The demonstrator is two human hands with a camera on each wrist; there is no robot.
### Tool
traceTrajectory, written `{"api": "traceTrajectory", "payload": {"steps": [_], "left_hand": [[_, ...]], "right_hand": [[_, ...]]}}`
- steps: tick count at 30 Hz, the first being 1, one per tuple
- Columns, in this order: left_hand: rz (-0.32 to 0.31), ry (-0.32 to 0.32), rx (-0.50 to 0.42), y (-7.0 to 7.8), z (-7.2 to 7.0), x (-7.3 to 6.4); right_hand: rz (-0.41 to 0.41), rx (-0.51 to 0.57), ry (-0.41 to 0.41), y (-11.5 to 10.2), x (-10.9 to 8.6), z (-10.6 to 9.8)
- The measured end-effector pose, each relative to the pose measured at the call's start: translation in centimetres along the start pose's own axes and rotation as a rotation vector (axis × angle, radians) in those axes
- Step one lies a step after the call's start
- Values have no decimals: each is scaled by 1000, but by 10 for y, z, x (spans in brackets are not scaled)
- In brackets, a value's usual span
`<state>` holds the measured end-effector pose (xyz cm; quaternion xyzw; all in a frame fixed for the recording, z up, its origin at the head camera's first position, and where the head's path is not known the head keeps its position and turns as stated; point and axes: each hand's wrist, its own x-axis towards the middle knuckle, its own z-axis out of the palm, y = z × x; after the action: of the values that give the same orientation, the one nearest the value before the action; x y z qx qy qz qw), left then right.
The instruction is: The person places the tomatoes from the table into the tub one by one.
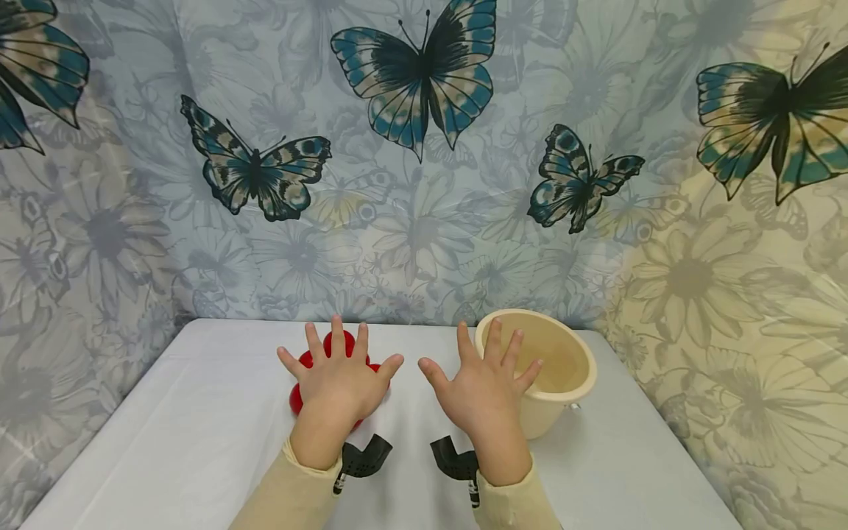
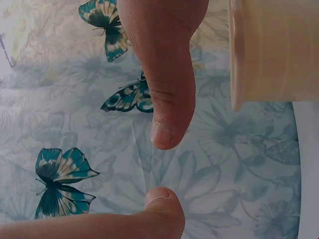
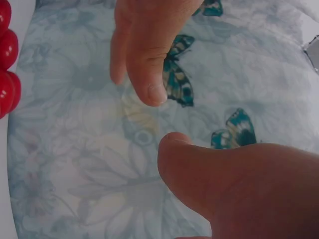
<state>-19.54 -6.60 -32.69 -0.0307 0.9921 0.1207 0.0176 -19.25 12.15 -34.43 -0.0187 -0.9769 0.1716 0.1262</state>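
Note:
My left hand (image 1: 341, 383) is held up with its fingers spread, in front of several glossy red round things (image 1: 296, 398) that it partly hides. What kind they are I cannot tell. To the right, my right hand (image 1: 483, 386) is also raised with spread fingers and overlaps the left side of a cream bucket (image 1: 556, 416). Both hands hold nothing, and a gap separates the two thumbs. In the left wrist view, the left thumb (image 2: 167, 211) points toward the right hand (image 2: 169, 84). The right wrist view has the right thumb (image 3: 199, 167) below the left hand (image 3: 149, 55).
A white-covered table (image 1: 185, 427) lies under everything. Behind it hangs a cloth backdrop (image 1: 424, 243) with flowers and butterflies. Black wrist mounts (image 1: 367, 456) stick out inward from both cuffs. A small shiny metal bit (image 1: 573, 405) shows at the bucket's side.

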Motion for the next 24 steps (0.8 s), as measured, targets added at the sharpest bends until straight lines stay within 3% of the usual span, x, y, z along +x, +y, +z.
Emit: {"api": "traceTrajectory", "payload": {"steps": [18,21,24], "left_hand": [[4,11,-7,-2,-1,2],[49,42,-36,-6,6,5],[93,65,-94,-23,10,9]], "right_hand": [[-10,-3,-7,-2,5,3],[-43,-36,20,12,8,-6],[-80,-75,64,41,13,-32]]}}
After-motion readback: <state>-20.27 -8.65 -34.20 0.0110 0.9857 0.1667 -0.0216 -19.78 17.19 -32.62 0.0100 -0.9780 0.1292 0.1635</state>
